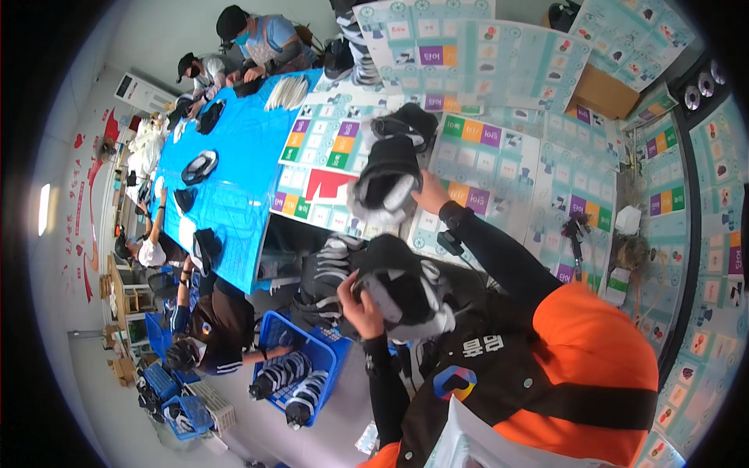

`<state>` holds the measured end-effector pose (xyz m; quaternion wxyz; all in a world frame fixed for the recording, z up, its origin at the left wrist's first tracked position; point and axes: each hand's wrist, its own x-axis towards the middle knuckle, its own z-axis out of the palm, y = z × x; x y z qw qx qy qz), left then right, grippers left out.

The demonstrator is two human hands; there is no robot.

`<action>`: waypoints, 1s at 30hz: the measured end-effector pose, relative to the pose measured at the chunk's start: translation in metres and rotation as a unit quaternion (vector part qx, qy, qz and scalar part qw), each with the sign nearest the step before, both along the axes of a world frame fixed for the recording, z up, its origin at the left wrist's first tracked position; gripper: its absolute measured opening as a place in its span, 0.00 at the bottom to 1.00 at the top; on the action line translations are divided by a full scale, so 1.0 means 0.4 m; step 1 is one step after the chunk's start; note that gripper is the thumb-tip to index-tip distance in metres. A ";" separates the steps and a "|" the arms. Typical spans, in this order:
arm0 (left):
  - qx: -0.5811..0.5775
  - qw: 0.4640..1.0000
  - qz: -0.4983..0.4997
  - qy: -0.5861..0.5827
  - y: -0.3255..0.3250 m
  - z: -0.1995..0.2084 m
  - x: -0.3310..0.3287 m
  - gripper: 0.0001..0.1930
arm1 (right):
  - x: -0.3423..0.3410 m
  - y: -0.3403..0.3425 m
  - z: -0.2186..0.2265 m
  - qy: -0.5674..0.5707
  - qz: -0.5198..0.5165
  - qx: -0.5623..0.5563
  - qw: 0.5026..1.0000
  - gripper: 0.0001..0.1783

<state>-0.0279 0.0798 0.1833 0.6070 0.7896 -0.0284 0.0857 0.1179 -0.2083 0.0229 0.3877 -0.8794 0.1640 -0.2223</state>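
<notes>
My left hand (356,303) grips a bundle of black and white fabric pieces (409,292) held close to my chest. My right hand (428,193) reaches out and rests on a second black and white bundle (386,181) lying on the table of pale teal printed sheets (499,168). A third black bundle (407,122) lies just beyond it. Both my sleeves are black, and I wear an orange and black vest. More striped bundles (331,269) are heaped below the table edge beside my left hand.
A blue crate (331,352) holding rolled black and white bundles stands at lower left. Several people sit around a long blue table (234,179) with dark pieces on it. More blue baskets (168,386) sit on the floor. A cardboard box (602,93) lies at the far right.
</notes>
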 end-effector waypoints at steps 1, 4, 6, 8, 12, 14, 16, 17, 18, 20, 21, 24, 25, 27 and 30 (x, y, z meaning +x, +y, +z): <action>0.024 1.000 0.016 0.002 0.008 -0.037 -0.003 0.19 | -0.033 0.042 0.054 0.090 0.093 0.040 0.991 0.33; 0.034 0.999 0.019 -0.003 -0.021 -0.185 0.031 0.20 | -0.190 0.077 0.186 0.160 0.325 0.453 0.814 0.27; 0.048 0.999 -0.015 -0.003 -0.087 -0.253 0.062 0.23 | -0.295 0.036 0.194 0.039 0.331 0.210 0.919 0.23; 0.070 0.995 -0.071 0.014 -0.140 -0.307 0.075 0.25 | -0.349 -0.025 0.190 0.105 0.269 0.262 0.921 0.21; 0.083 0.988 -0.126 0.027 -0.251 -0.403 0.044 0.24 | -0.446 -0.097 0.161 0.060 0.242 0.138 0.958 0.20; 0.082 0.982 -0.167 0.045 -0.258 -0.465 0.013 0.23 | -0.481 -0.117 0.121 0.114 0.163 0.230 0.953 0.17; 0.079 0.967 -0.217 0.105 -0.286 -0.466 -0.003 0.22 | -0.516 -0.159 0.074 0.093 0.115 0.217 0.965 0.14; 0.061 0.964 -0.233 0.115 -0.274 -0.476 -0.005 0.20 | -0.523 -0.159 0.070 0.091 0.094 0.215 0.968 0.13; 0.044 0.960 -0.248 0.125 -0.261 -0.485 -0.002 0.19 | -0.528 -0.158 0.068 0.089 0.075 0.213 0.970 0.13; 0.052 0.965 -0.237 0.097 -0.262 -0.490 0.017 0.15 | -0.534 -0.155 0.063 0.088 0.058 0.223 0.969 0.13; 0.071 0.966 -0.237 0.081 -0.264 -0.485 0.024 0.14 | -0.533 -0.156 0.060 0.088 0.046 0.231 0.968 0.13; 0.105 0.966 -0.230 0.045 -0.275 -0.469 0.043 0.12 | -0.524 -0.156 0.038 0.120 0.033 0.208 0.970 0.12; 0.057 0.964 -0.223 0.136 -0.281 -0.464 0.050 0.12 | -0.517 -0.159 0.029 0.119 0.035 0.208 0.970 0.12; -0.005 0.937 -0.229 0.263 -0.288 -0.454 0.070 0.11 | -0.491 -0.165 0.022 0.181 0.060 0.200 0.961 0.13; -0.144 0.859 -0.275 0.406 -0.311 -0.399 0.127 0.13 | -0.450 -0.204 0.006 0.192 0.097 0.505 0.836 0.16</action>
